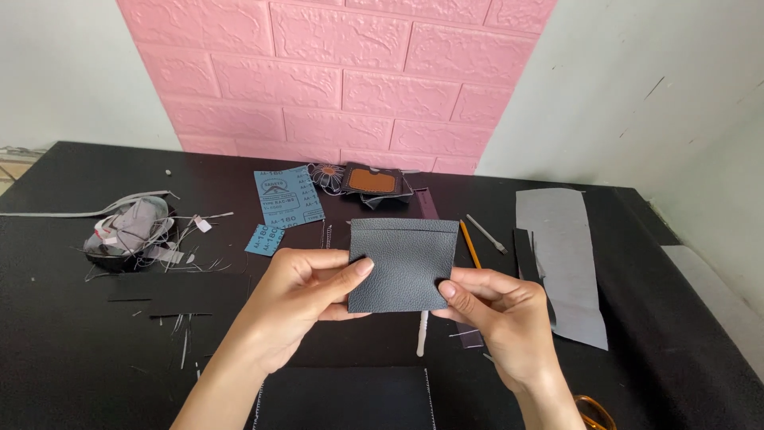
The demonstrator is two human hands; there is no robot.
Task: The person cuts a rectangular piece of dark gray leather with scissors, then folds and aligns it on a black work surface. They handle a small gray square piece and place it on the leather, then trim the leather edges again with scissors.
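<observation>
Two bare hands hold a square piece of dark grey grained leather (403, 264) up over a black work table (64, 350).

The left hand (298, 306) is closed on the piece's left edge, thumb across the front face and fingers curled behind; the right hand (500, 314) pinches its lower right corner the same way, thumb on the front. The piece hangs flat and upright between them, facing the camera, clear of the table. Beyond it lie blue sheets of sandpaper (288, 197), a small dark pouch with a tan panel (371, 181), an orange pencil (470, 243) and a thin metal awl (486, 233). To the right is a long strip of grey material (567, 255); far left, a heap of grey offcuts and threads (131, 228). A white stick (422, 334) shows just below the piece.
</observation>
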